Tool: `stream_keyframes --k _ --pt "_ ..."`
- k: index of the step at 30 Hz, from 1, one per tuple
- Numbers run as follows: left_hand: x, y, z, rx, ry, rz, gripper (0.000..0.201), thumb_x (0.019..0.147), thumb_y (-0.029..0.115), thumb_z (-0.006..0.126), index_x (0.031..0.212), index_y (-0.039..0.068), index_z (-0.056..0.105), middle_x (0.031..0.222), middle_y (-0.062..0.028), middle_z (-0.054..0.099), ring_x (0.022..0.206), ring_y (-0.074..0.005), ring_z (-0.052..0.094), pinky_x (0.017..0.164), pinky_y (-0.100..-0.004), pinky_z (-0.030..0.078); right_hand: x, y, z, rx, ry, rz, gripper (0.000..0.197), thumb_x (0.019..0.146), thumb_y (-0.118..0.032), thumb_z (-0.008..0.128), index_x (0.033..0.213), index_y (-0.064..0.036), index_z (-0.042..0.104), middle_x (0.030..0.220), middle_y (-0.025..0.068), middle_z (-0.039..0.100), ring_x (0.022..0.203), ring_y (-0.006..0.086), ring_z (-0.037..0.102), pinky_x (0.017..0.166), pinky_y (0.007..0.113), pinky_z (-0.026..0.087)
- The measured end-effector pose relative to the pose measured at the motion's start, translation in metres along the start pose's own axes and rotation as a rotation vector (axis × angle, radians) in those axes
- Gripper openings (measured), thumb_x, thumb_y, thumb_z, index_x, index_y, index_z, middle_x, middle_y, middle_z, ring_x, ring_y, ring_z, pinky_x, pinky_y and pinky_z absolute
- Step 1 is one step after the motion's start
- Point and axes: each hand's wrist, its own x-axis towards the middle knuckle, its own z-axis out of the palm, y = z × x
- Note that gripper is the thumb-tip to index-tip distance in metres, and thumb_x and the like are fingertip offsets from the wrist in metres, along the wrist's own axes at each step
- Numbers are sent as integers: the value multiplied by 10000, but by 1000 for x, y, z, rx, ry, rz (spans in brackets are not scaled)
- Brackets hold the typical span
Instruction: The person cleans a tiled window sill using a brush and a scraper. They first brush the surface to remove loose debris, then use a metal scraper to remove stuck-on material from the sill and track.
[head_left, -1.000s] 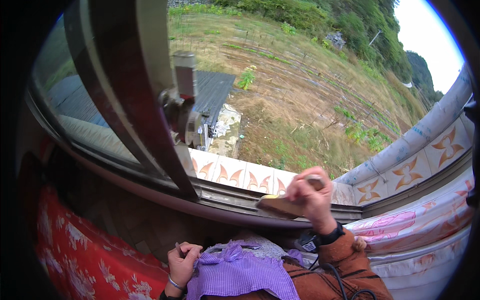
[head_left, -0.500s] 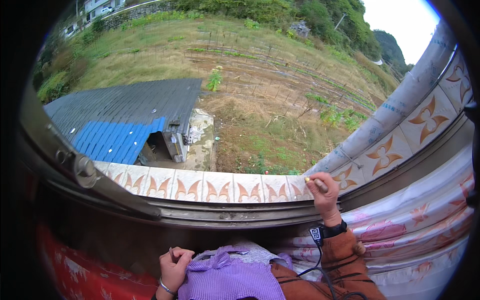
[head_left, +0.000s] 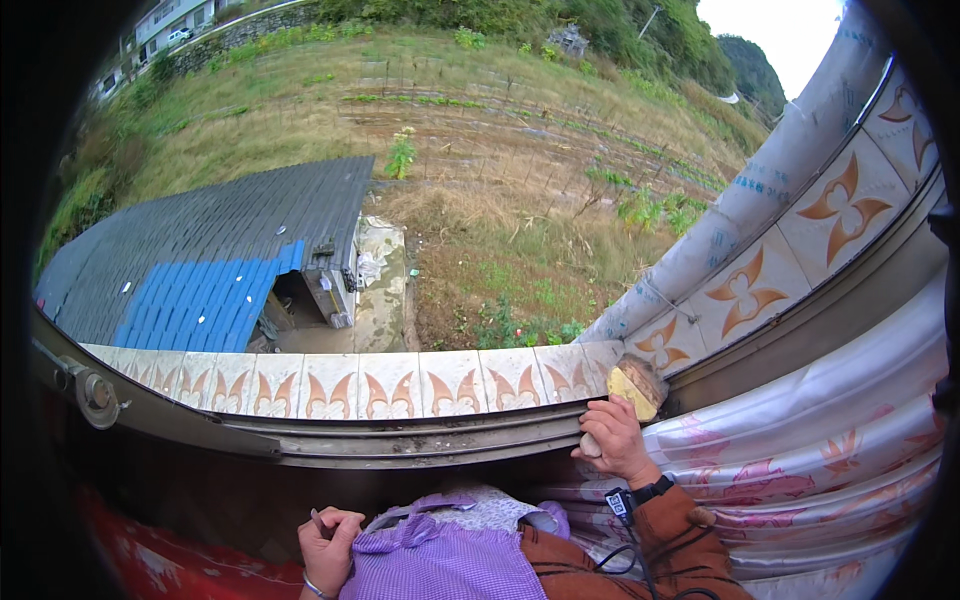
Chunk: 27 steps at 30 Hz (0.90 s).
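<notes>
My right hand (head_left: pixel 617 440) is closed around the pale, rounded handle of what looks like a short brush (head_left: pixel 632 388). The brush has a yellow block and a blurred brownish-grey, bristle-like edge. Its head lies at the right corner of the tiled sill (head_left: pixel 450 385), beside the metal window track (head_left: pixel 420 442). Low at the left, my left hand (head_left: pixel 328 545) is closed near my lap, beside the purple checked cloth (head_left: pixel 440 560). A thin greyish thing shows between its thumb and fingers, too small to name.
A white floral curtain (head_left: pixel 770 470) hangs close on my right, below the tiled side wall (head_left: pixel 745 290) and a wrapped pipe (head_left: pixel 700 255). The sliding window frame (head_left: pixel 180 420) crosses on the left. Outside, below, stands a shed with a grey and blue roof (head_left: pixel 230 235). A red surface (head_left: pixel 150 560) is at lower left.
My right hand has come down and left from above the sill to the track. The brush has turned, so its yellow block now shows fully. The view has shifted slightly; my left hand stays low.
</notes>
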Motion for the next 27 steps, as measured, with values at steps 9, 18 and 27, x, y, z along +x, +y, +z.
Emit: stream_keyframes --k 9,18,27 --pt "6 21 7 155 -107 49 125 918 48 638 879 -30 727 736 -62 665 678 -125 625 654 -271 492 -27 -10 -17 -88 -145 102 636 661 -344 843 1195 -95 604 1388 79 576 1365 318 469 1166 536 279" --pt "19 41 7 70 -198 76 249 1016 168 575 974 -25 727 779 -35 668 662 -70 557 630 -210 440 -34 -28 -31 -270 -188 145 599 707 -27 620 1303 -65 582 1460 93 532 1404 346 428 1171 534 278" --pt "49 59 33 -413 -452 233 660 1065 539 322 1258 -36 582 952 -147 678 734 -119 543 709 -266 457 42 -136 -24 597 107 241 299 790 2 692 1085 -41 691 1057 131 710 961 300 687 835 376 550"
